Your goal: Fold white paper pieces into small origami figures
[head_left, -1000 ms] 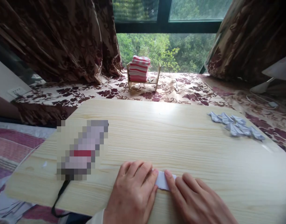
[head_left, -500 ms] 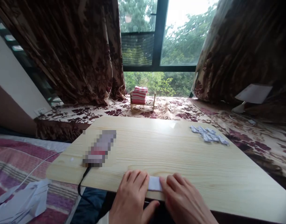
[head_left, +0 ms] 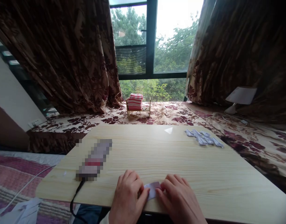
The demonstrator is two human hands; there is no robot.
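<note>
Hands point(head_left: 127, 194) point(head_left: 180, 196) hold paper point(head_left: 152, 188) (between them).

white paper point(head_left: 152, 189), pale wood-grained table point(head_left: 133, 155), red-and-white striped cloths point(head_left: 135, 102), maroon-flowered cream cover point(head_left: 182, 119), dark brown patterned curtains point(head_left: 87, 56)

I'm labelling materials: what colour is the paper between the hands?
The paper looks white, tinged lilac; best seen in the head view.
</note>
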